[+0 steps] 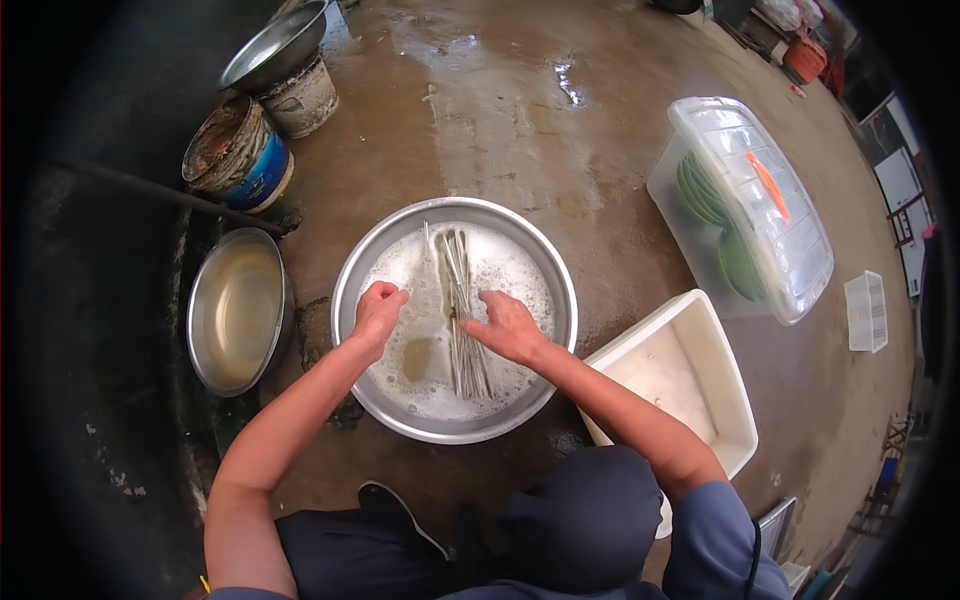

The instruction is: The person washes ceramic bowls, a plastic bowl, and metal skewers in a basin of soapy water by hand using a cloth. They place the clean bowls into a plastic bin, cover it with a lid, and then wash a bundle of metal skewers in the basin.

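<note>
A wide metal basin [345,322] of foamy water [517,262] stands on the floor before me. A bundle of thin metal skewers [472,367] lies lengthwise in the suds, and a lone thin rod [427,234] shows near the far rim. My left hand [380,315] hovers over the left side of the water, fingers curled in with nothing visible in them. Over the bundle's right side is my right hand [506,322], thumb and fingers apart. Its thumb overlaps the skewers in the view; whether it touches them is unclear.
An oval metal bowl of cloudy liquid [244,311] stands left. A white plastic tub [667,367] and a lidded clear box [750,202] holding green items are right. Dirty buckets [255,165], one under a metal bowl [277,45], stand far left. The concrete floor [517,112] looks wet.
</note>
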Tool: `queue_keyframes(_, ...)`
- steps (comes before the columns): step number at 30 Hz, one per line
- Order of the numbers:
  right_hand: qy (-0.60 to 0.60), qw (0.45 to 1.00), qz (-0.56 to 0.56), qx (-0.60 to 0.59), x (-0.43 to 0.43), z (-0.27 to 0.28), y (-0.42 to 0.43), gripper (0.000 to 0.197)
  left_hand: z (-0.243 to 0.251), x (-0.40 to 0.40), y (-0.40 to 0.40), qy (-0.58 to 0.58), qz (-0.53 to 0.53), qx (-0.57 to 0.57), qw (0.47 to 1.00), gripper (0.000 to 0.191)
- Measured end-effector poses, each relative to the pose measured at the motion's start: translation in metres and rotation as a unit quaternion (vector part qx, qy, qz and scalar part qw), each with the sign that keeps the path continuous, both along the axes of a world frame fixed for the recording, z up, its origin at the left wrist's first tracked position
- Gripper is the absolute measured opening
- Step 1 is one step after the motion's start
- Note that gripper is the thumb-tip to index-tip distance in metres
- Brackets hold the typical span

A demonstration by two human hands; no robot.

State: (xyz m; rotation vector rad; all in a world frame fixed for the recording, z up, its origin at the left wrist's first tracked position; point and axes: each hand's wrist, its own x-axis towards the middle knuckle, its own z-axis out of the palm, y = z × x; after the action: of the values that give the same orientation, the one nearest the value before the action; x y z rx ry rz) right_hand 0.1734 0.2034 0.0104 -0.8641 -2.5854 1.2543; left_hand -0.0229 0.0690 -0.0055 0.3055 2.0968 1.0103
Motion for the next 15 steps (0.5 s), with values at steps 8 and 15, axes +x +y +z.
queue_keyframes(8,0.162,0.982,-0.094,0.0,0.121,0.049,0.013,0.018,-0.052,0.026,0.03,0.159,-0.316,-0.087,0.931,0.079)
queue_keyframes(15,0.046,0.938,-0.322,0.119,0.28,0.053,0.02,0.019,-0.07,0.034,0.029,0.162,-0.363,0.037,0.917,0.066)
